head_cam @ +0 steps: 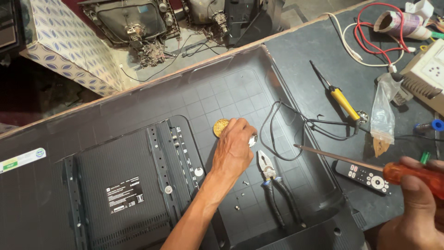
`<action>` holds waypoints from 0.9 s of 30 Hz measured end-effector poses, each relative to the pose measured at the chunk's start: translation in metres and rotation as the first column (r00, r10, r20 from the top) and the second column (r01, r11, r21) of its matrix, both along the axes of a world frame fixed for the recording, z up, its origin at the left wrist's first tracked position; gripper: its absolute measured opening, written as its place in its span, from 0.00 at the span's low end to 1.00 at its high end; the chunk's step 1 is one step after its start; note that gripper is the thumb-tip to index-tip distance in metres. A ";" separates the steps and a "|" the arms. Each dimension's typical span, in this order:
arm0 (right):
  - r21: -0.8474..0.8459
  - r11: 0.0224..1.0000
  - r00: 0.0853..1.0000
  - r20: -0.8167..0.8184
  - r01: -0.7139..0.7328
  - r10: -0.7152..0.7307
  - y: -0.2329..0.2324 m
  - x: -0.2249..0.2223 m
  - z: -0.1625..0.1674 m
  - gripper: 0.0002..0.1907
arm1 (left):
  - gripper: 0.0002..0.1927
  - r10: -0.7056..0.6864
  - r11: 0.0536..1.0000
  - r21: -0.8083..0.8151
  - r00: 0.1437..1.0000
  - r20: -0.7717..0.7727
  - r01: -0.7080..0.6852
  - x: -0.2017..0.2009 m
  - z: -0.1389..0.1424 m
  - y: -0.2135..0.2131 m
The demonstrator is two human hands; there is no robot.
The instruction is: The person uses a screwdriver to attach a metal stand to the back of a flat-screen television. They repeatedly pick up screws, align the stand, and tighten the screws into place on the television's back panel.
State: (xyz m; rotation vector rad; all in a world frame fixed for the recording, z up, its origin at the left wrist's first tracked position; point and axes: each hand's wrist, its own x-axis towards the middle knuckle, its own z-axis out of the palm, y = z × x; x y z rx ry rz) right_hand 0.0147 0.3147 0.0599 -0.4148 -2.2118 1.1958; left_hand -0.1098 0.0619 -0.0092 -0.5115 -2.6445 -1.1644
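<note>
- On the black back panel of the flat TV (138, 111), which lies face down across the bench, the left hand (235, 147) is curled over a small round gold tin (220, 127), fingers bent down on it and on something shiny at the hand's right edge. Can't tell what that shiny bit is, or whether the hand is actually gripping or just resting.
- So the tin sits about mid-panel, right of the ribbed centre cover with the white label (124, 194).
- Just below the hand there are a few loose screws (240, 196) scattered on the panel.
- Beside them, pliers (273, 183) with dark taped handles lie flat, jaws pointing up toward the hand, near it but not touching.
- A thin black cable (277, 134) loops across the panel right of the hand.
- Over at the right edge, the right hand (416, 208) is wrapped tight around a screwdriver (351, 159) with an orange see-through handle, shaft pointing left and hanging above the panel's edge.
- Under that shaft, a dark remote (367, 175) lies on the bench.
- Further up: a yellow-handled soldering iron (341, 99), a clear plastic bag (383, 115), red and white wires (370, 39) and a white socket box (428, 74).
- Way back off the bench, 2 old tube TV chassis (134, 23) sit on the floor.
</note>
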 end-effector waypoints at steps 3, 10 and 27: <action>-0.042 0.999 1.000 0.014 -0.008 0.008 -0.004 -0.001 -0.002 0.13 | 0.18 0.006 0.999 -0.041 1.000 0.016 -0.005 0.000 0.002 -0.001; -0.087 0.995 0.999 -0.039 -0.040 0.037 -0.004 -0.003 -0.009 0.12 | 0.18 0.162 0.987 -0.006 0.987 -0.014 -0.163 -0.002 0.002 -0.002; 0.045 0.999 1.000 0.019 -0.024 0.023 -0.011 -0.004 -0.003 0.09 | 0.12 0.212 0.976 -0.040 0.976 -0.050 -0.214 -0.003 -0.001 -0.005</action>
